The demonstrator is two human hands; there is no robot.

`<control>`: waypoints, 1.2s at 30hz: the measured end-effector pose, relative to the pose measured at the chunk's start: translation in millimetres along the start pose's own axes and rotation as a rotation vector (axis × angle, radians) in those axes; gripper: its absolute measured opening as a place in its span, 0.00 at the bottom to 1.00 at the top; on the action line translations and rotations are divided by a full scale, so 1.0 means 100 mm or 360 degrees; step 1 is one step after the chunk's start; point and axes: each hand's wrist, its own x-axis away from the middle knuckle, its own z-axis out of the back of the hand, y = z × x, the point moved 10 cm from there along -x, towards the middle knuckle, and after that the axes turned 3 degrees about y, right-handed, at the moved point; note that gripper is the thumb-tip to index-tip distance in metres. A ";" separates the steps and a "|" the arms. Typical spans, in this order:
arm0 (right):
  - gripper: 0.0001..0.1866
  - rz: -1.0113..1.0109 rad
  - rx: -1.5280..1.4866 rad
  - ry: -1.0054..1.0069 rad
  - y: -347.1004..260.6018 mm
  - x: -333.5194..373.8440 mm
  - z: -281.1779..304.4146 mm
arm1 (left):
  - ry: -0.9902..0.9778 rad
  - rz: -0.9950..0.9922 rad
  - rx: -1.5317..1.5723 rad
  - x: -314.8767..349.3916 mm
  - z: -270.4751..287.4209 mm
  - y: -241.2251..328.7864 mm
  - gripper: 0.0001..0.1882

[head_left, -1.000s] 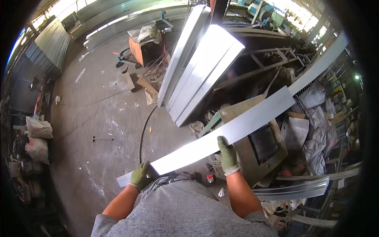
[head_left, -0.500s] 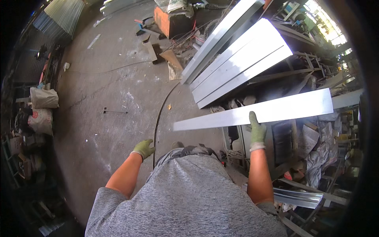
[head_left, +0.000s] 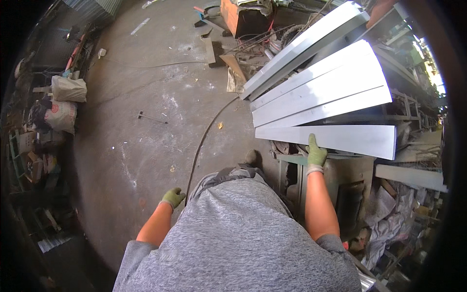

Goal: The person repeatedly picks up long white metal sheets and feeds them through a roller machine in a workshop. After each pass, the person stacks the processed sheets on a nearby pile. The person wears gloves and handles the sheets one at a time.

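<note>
My right hand (head_left: 316,155), in a green work glove, is closed on the near edge of a long silver metal panel (head_left: 355,137). Its thumb lies on the upper face, and the fingers underneath are hidden. The panel's left end reaches close to several similar panels (head_left: 321,87) lying side by side just beyond it. Past those, a long silver metal channel (head_left: 301,46) slants away to the upper right. My left hand (head_left: 172,196), also green-gloved, hangs at my left side above the floor. It holds nothing, its fingers loosely bent and slightly apart.
A dark hose or cable (head_left: 200,141) curves across the concrete floor by my feet. A thin T-shaped rod (head_left: 152,118) lies to the left. White sacks (head_left: 61,115) line the left side. A metal cabinet (head_left: 348,182) and scrap crowd the right; an orange box (head_left: 230,17) stands far ahead.
The held panel has swung, its left end now farther away beside the other panels and its right end nearer. My left hand has dropped slightly, and the view has shifted.
</note>
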 end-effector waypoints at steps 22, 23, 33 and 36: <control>0.37 0.0207 0.0756 -0.0131 0.08 -1.59 -0.40 | 0.0078 0.0024 0.0205 0.35 -0.09 0.83 0.29; 0.38 0.0078 0.0876 -0.0161 0.15 -1.71 -0.38 | 0.0112 0.0052 0.0132 0.33 -0.07 0.82 0.29; 0.47 -0.0239 0.1307 -0.0219 0.22 -2.23 -0.18 | 0.0119 0.0037 0.0262 0.28 -0.03 0.89 0.29; 0.46 -0.0228 0.1412 -0.0171 0.18 -2.29 -0.10 | 0.0163 -0.0058 0.0180 0.25 -0.05 0.81 0.28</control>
